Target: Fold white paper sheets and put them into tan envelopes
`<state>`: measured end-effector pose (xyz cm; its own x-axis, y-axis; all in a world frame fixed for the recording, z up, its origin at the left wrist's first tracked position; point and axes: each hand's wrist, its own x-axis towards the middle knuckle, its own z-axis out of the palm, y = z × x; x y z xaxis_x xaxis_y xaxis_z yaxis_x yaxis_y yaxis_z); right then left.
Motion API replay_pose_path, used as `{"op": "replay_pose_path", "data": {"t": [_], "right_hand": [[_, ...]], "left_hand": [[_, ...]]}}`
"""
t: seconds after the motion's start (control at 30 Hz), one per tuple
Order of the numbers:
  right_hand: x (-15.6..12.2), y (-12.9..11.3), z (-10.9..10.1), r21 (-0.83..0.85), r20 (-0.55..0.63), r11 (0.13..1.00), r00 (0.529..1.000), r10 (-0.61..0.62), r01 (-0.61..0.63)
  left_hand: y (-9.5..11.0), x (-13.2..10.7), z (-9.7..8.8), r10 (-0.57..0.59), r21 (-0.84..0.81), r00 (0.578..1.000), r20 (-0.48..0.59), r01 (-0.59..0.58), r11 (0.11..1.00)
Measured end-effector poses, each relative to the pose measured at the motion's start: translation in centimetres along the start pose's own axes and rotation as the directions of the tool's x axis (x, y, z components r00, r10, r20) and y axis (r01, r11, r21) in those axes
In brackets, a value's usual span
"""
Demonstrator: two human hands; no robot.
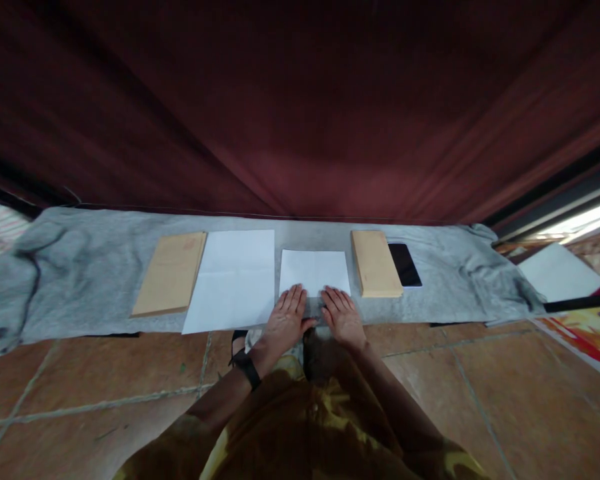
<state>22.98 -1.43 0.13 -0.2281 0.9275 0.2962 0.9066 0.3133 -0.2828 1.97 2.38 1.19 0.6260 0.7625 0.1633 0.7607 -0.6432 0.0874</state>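
Observation:
A folded sheet of white paper [314,268] lies flat in front of me, with a faint crease down its middle. My left hand [289,313] rests open, fingers stretched over the sheet's near left edge. On the near right edge lies my right hand [341,316], also flat with its fingers out. Left of the folded sheet is a larger white paper [236,277] with faint fold lines. Beyond that sits a stack of brown envelopes [171,272]. To the right of the folded sheet stands a thicker stack of brown envelopes [377,263].
A dark-screened phone [405,265] lies beside the right stack, partly against it. Grey cloth [455,273] covers the narrow bench. A dark red curtain [300,133] hangs behind it. Tiled floor [430,373] and a colourful printed sheet [587,330] show below and right.

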Motion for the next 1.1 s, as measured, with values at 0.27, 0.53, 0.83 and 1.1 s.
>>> {"op": "replay_pose_path", "data": {"t": [0.27,0.53,0.83,1.1], "right_hand": [[-1.0,1.8,-1.0,0.018,-0.025,0.999,0.999,0.04,-0.04],[-1.3,1.8,-1.2,0.008,-0.037,0.996,0.996,0.084,-0.083],[-0.4,0.4,-1.4,-0.026,0.01,0.996,0.996,0.087,-0.086],[0.9,-0.9,0.3,-0.009,0.023,1.0,1.0,0.006,-0.006]], "left_hand": [[-0.9,-0.3,-0.1,-0.046,0.001,0.999,0.012,0.046,0.999],[-0.3,0.0,-0.6,-0.059,0.005,0.998,0.011,0.059,0.998],[1.6,1.3,-1.4,-0.045,-0.019,0.999,0.031,0.045,0.999],[1.4,1.3,-1.3,-0.035,-0.044,0.998,0.047,0.037,0.998]]}}
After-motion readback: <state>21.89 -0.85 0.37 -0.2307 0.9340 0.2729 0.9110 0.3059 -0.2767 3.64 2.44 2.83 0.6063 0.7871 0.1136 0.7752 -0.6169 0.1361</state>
